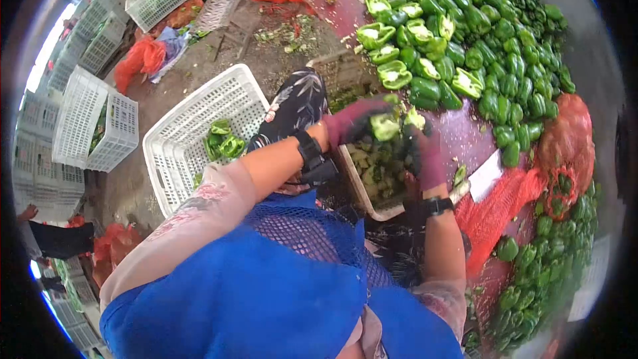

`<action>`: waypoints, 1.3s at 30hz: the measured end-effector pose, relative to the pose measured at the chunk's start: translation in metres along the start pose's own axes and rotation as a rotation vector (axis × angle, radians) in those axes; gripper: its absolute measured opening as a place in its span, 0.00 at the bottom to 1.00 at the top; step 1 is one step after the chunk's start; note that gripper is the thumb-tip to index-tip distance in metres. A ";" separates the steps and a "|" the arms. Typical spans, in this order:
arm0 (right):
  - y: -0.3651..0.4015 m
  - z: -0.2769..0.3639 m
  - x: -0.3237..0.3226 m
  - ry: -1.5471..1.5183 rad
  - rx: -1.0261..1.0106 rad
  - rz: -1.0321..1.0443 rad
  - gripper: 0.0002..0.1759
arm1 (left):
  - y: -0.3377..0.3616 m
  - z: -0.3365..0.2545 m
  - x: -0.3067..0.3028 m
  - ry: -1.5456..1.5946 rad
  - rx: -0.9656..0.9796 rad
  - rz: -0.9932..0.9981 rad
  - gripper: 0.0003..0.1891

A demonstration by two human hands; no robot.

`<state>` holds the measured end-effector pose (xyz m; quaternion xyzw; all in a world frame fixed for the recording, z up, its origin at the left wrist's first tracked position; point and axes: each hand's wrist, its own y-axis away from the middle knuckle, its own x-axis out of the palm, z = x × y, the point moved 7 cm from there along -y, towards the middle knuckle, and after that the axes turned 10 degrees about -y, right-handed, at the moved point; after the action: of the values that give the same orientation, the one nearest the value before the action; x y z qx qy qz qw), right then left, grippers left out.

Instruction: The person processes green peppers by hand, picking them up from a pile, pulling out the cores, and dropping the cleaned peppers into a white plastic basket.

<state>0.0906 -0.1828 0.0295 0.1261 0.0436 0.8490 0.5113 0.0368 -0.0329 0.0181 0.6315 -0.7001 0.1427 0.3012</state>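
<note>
Over the scrap tray: we see 1 green pepper held above it, at the near edge of the tabletop.
Left hand: gloved, grip clenched on the pepper's left side.
Right hand: gloved, grip closed on the pepper's right side.
Pepper pile: whole peppers heaped on the tabletop beyond, with halved ones beside them.
Cleaver: we see it lying just beside the right wrist.
White crate: on the floor at left, holding cut pieces.

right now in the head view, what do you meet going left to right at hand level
stacked white crate, white crate with pepper pieces, left hand, green pepper, right hand, knife, red net sack
</note>
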 end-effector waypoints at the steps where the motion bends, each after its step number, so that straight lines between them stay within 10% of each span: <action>1: 0.004 0.005 0.003 -0.129 0.065 0.049 0.18 | -0.007 0.010 -0.016 0.065 -0.050 0.007 0.19; 2: 0.006 0.006 0.006 -0.260 0.127 0.100 0.18 | -0.009 0.012 -0.029 0.126 -0.098 0.012 0.19; 6: -0.001 0.005 -0.002 1.111 -0.203 0.137 0.25 | -0.006 -0.007 -0.032 0.056 -0.019 0.053 0.22; 10: 0.001 0.000 0.014 0.096 0.025 0.151 0.32 | 0.002 -0.031 0.010 -1.225 0.470 0.031 0.29; 14: -0.021 -0.036 0.005 0.780 -0.049 0.170 0.26 | 0.033 -0.043 0.046 -2.092 0.595 0.033 0.37; 22: -0.064 -0.005 -0.037 0.860 -0.445 -0.221 0.27 | 0.164 -0.176 -0.124 -1.892 0.381 -0.915 0.22; 26: -0.069 0.017 -0.007 1.137 -0.500 -0.208 0.35 | 0.253 -0.144 -0.247 -2.253 -0.493 -0.986 0.26; 30: -0.093 0.024 0.052 1.206 -0.496 -0.132 0.34 | 0.268 -0.116 -0.268 -1.634 -0.253 -0.984 0.28; 36: -0.157 -0.001 0.071 1.533 -0.084 -0.237 0.38 | 0.214 -0.098 -0.251 -1.497 0.091 -1.058 0.28; 38: -0.173 -0.020 0.059 1.126 0.045 -0.183 0.39 | 0.204 -0.107 -0.224 -1.354 0.034 -1.003 0.29; 39: -0.162 -0.003 0.079 1.335 0.050 -0.165 0.38 | 0.202 -0.107 -0.214 -1.476 0.344 -0.998 0.29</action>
<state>0.1938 -0.0370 0.0075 -0.4178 0.3796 0.7017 0.4347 -0.1288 0.2330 0.0089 0.8287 -0.3295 -0.3427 -0.2954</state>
